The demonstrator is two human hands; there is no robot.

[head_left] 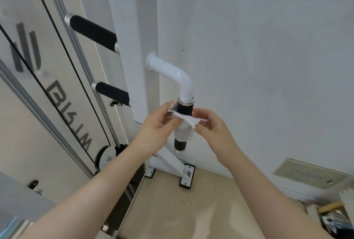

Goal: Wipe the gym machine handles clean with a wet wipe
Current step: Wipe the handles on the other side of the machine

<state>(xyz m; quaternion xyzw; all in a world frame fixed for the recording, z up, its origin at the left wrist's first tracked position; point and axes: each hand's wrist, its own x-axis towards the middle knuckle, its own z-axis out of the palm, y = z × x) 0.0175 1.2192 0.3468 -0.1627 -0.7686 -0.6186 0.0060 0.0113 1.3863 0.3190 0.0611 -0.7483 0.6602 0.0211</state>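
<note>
A white bent tube juts from the machine's white post and ends in a black handle grip (185, 109) with chrome rings, pointing down. A white wet wipe (185, 126) is wrapped around the middle of this grip. My left hand (158, 124) pinches the wipe's left edge. My right hand (212, 127) pinches its right corner. Both hands are at the grip's sides. Below the wipe the grip's black lower end (180, 144) shows. Two more black handles, an upper handle (92, 33) and a lower handle (113, 93), stick out from the post at the left.
The white post (143, 47) stands against a white wall. Black cables and a pulley (107, 155) run along the machine's panel at the left. The machine's foot plate (186, 177) rests on a beige floor. Cardboard and clutter (325, 214) lie at the lower right.
</note>
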